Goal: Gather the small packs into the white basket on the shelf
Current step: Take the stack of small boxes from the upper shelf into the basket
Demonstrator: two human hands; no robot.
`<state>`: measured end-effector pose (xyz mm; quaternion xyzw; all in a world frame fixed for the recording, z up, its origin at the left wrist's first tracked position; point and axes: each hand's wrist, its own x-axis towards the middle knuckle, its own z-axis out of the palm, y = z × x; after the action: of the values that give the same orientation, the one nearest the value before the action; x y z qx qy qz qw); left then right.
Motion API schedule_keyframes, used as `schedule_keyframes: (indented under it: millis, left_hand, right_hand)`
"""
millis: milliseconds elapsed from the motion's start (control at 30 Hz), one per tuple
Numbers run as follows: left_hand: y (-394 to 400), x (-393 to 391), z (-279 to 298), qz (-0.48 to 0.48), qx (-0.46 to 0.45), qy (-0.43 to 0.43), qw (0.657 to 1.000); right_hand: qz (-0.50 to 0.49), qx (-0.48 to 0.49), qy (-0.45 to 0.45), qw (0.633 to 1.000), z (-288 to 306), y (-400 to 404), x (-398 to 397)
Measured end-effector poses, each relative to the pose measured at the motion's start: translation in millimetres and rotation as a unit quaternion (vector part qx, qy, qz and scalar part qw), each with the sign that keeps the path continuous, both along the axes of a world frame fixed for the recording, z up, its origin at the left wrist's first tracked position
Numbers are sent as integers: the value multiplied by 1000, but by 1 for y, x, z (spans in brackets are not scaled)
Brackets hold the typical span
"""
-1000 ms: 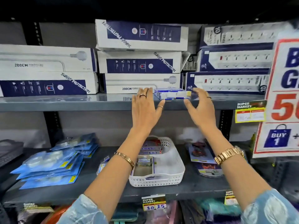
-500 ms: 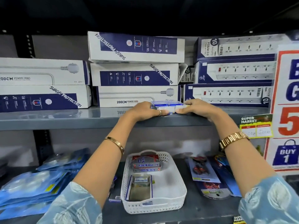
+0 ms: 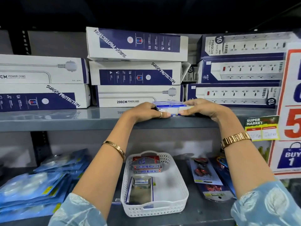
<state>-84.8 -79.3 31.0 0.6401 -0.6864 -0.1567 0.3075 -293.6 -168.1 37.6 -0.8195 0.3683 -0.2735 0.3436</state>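
Observation:
A stack of small blue-and-white packs [image 3: 172, 107] lies at the front edge of the upper grey shelf [image 3: 65, 118]. My left hand [image 3: 146, 110] grips its left end and my right hand [image 3: 202, 108] grips its right end, thumbs against the front. Below, on the lower shelf, stands the white basket [image 3: 175, 198]. It holds red-and-blue small packs [image 3: 146, 165] stacked at its far end and a flat open pack [image 3: 140, 188] in its left half.
Large surge-protector boxes [image 3: 136, 70] are stacked close behind the packs on the upper shelf. Blue blister packs [image 3: 32, 190] lie left of the basket, carded items [image 3: 203, 173] right of it. A red-and-white offer sign [image 3: 291, 111] hangs at the right edge.
Both hands came down from open and spread above the stack to closed around its two ends. The camera has shifted closer and lower.

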Motion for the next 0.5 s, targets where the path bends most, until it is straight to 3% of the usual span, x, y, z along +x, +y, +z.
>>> schedule_keyframes:
  millis: [133,233,333,500]
  left_hand:
    - [22,-5,-6,-1,-31,-13,999]
    - [43,-13,-18,52,-83,-47,994]
    - [66,-21,-34,31,-161,35,986]
    - [97,-34,-55,-49,-192,157,968]
  right_hand:
    - [-2,-5,-35,999,-5,19,-6]
    - [-2,-14,-85,996,-15,42,-11]
    - [2,-36,-122,992,-25,68,-18]
    - [58,-50,-192,978,-39,107,-33]
